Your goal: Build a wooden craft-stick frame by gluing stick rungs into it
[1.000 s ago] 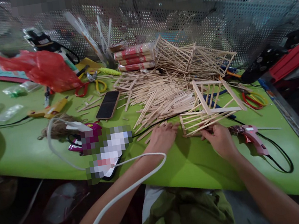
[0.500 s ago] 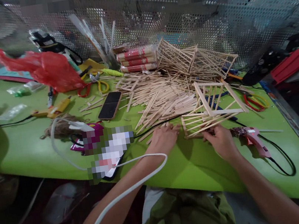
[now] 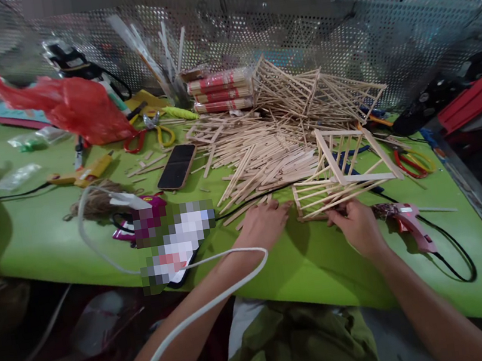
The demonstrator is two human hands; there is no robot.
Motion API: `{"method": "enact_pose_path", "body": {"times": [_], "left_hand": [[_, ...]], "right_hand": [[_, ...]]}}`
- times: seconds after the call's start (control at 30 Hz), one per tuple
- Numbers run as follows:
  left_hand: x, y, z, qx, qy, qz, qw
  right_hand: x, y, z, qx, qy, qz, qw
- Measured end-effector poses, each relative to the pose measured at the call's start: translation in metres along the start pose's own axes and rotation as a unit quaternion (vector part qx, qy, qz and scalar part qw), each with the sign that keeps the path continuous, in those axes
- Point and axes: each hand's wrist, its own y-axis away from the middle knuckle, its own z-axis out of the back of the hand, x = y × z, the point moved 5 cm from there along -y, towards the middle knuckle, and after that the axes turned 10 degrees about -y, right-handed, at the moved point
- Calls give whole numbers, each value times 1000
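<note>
My right hand (image 3: pixel 359 226) is closed on the lower edge of a frame of thin wooden sticks (image 3: pixel 340 182), thumb in front and the other fingers partly hidden behind it. The frame tilts over the table, flat sticks at its ends and slim rods between them. To its left, my left hand (image 3: pixel 265 223) lies palm down on the green tabletop, fingers stretched out toward the frame. Loose flat sticks (image 3: pixel 245 209) poke out beside that hand. A pink glue gun (image 3: pixel 415 227) rests just right of my right hand.
Behind the hands spreads a pile of loose sticks (image 3: pixel 260 156), with a larger stick frame (image 3: pixel 313 91) and wrapped stick bundles (image 3: pixel 222 91). Two phones, one dark (image 3: pixel 177 167) and one lit (image 3: pixel 184 243), lie left. A white cable (image 3: pixel 188 309) crosses my left forearm. Pliers (image 3: pixel 413 162) lie right.
The view has shifted very slightly. Both hands and the stick frame stay practically where they were.
</note>
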Motion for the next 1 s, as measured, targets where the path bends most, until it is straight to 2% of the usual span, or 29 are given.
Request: {"method": "enact_pose_path", "body": {"times": [0.17,0.43,1.0], "left_hand": [[-1,-1,2,2,2,10,1000],[7,-5,-5,-50,-2,33,998],[12,-2,-1,-40,7,39,998]], "right_hand": [[-3,1,0,-6,-4,-1,1000],[-3,1,-1,4,1,-7,1000],[-4,2,-1,-3,-6,-16,1000]]}}
